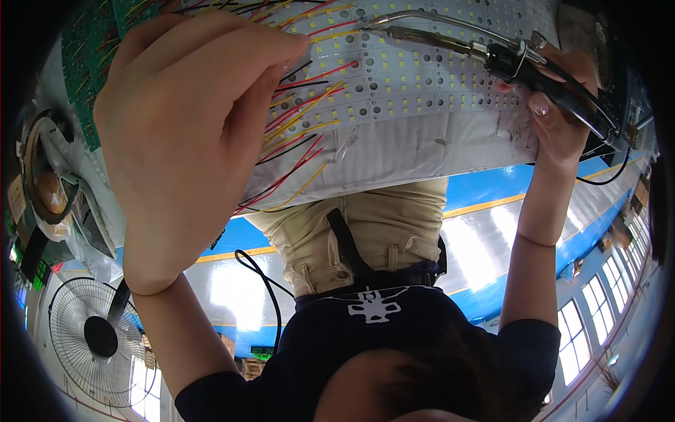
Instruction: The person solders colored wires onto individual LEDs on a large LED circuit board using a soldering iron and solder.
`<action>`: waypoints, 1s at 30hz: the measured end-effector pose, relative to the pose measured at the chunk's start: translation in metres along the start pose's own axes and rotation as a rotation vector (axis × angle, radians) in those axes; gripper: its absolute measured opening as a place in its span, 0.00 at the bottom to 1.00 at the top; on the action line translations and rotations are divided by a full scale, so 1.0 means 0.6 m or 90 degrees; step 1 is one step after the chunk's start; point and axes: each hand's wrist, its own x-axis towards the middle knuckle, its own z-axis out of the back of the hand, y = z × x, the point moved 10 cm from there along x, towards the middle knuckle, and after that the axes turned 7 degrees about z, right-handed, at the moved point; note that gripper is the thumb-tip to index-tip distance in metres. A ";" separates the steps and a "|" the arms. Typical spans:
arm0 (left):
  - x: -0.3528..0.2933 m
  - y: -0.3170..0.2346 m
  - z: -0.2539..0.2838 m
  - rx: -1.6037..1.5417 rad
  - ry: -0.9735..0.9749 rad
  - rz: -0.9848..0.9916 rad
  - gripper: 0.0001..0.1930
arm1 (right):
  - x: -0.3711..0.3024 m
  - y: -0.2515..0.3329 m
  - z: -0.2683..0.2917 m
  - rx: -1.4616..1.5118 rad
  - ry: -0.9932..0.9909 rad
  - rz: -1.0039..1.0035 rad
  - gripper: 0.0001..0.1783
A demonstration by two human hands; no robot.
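Note:
My right hand [562,105] is closed round a black-handled soldering iron [503,63] with a thin curved metal feed tube along its top. The iron points left, and its tip is at a white LED panel [411,77], by the end of a wire. Across the same panel my left hand [190,105] is closed, thumb and index finger pinched at a yellow wire [334,34] that runs toward the tip. The palm hides part of that wire. Red, yellow and black wires [309,105] stick out from under the hand over the panel's rows of small yellow LEDs.
Green circuit boards [81,77] with more wires lie at the far left. A pale wrapped work surface [422,144] carries the panel. A black cable [612,176] hangs from the iron at right. A standing fan [100,337] is at lower left, near a round object [50,190].

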 end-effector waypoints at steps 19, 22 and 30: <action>-0.002 0.012 -0.002 -0.016 -0.002 0.000 0.06 | -0.009 -0.010 -0.001 0.152 -0.111 -0.067 0.23; -0.003 0.015 -0.002 -0.017 -0.004 0.000 0.06 | -0.010 -0.037 -0.001 0.137 -0.195 -0.161 0.25; -0.003 0.013 0.002 -0.019 -0.025 -0.016 0.06 | -0.010 -0.036 0.004 0.162 -0.263 -0.153 0.22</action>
